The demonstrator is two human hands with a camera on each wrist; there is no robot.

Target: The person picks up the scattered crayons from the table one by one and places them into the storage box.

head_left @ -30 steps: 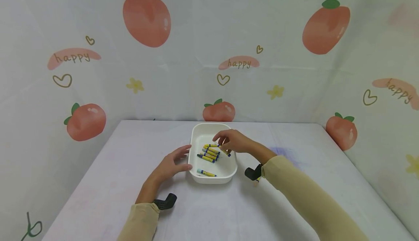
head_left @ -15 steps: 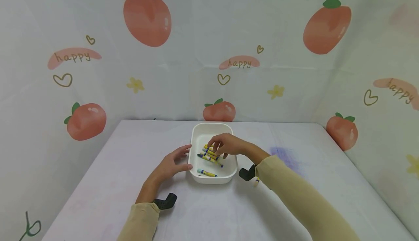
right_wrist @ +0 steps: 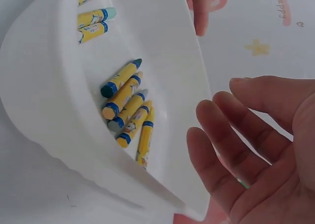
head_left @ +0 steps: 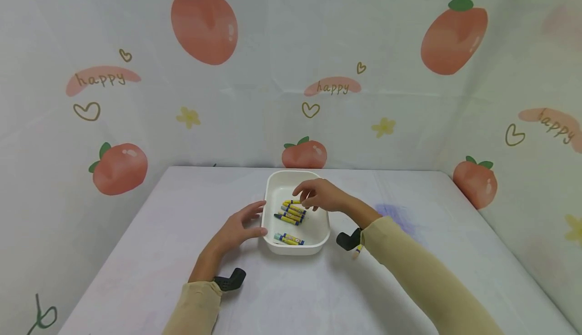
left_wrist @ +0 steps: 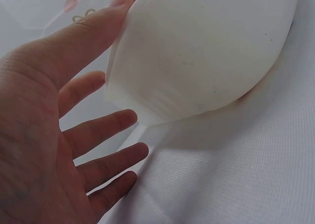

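Observation:
A white plastic tray (head_left: 297, 250) holds several crayons in yellow wrappers. In the right wrist view a dark green crayon (right_wrist: 120, 80) lies at one end of a loose row, and a yellow crayon (right_wrist: 145, 138) at the other. A pale teal crayon (right_wrist: 96, 17) and others are apart from that row, toward the tray's near end in the head view. My left hand (head_left: 234, 231) rests thumb and fingertips against the tray's left side. Over the tray's right rim hovers my right hand (head_left: 325, 196), fingers loosely bent with nothing between them.
Another crayon (head_left: 357, 252) lies on the white-covered table (head_left: 282, 294) to the right of the tray, partly hidden by the right cuff. A purple smudge (head_left: 397, 219) marks the cloth behind the right forearm. A fruit-printed backdrop (head_left: 254, 123) stands behind the table.
My right hand went down to the crayons, then rose back toward the tray's right rim. One crayon moved from near its fingers to beside the pale teal one. The left hand stayed put.

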